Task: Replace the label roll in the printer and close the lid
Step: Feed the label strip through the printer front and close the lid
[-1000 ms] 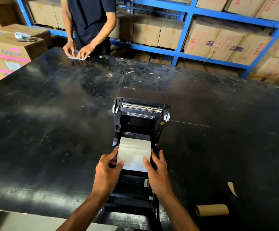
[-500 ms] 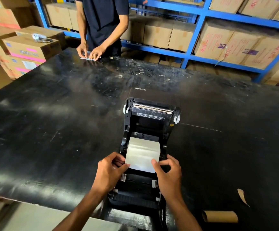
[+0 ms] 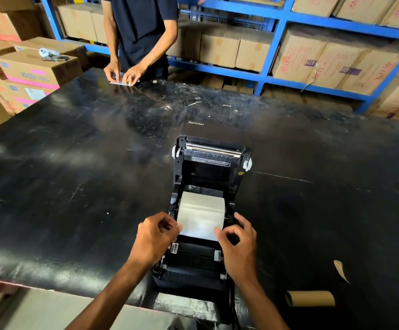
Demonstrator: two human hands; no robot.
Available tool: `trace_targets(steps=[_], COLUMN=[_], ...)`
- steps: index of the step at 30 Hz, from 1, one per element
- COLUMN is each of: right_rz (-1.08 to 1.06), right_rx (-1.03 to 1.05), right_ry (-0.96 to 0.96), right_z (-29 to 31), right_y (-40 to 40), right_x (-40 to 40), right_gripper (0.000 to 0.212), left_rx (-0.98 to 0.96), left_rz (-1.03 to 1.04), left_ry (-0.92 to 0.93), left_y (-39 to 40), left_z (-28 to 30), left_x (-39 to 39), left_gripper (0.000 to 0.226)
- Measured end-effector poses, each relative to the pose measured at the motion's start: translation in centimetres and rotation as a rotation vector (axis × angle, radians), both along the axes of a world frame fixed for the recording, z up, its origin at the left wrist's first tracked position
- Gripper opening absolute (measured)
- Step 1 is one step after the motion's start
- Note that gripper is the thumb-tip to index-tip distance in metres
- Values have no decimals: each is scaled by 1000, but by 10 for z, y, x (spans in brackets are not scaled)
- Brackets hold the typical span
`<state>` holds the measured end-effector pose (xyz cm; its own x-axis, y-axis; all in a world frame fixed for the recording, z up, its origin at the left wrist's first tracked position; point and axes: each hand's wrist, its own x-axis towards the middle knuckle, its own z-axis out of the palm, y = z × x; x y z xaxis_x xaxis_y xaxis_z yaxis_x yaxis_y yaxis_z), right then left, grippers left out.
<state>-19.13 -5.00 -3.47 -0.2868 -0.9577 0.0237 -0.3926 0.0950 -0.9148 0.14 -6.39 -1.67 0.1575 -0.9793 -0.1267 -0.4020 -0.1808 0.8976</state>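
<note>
Your printer point(image 3: 205, 210) sits open on the black counter point(image 3: 74, 186), lid point(image 3: 211, 153) tipped back beyond your fingertips, so the paper path is exposed. The new label roll point(image 3: 202, 210) rests in the bay just ahead of both hands. Your left hand point(image 3: 155, 236) pinches the left corner of the loose label end; your right hand point(image 3: 239, 246) pinches the right corner, fingers curled narrow, likely to draw it evenly toward the guides. An empty cardboard core point(image 3: 310, 298) lies well right of your right forearm.
</note>
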Motion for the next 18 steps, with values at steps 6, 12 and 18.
trace_targets(steps=[6,12,18], right_rz=[111,118,133], right_rx=[88,87,136], right_ry=[67,158,159], right_z=[-3,-5,-4], right_y=[6,11,15], right_x=[-10,-7,-7], right_gripper=[20,14,14], left_rx=[100,-47,-90], left_rz=[-91,-122,-183], left_ry=[136,22,-64], left_y=[3,3,7], left_z=[-10,-14,-16], left_x=[9,10,13], left_gripper=[13,21,19])
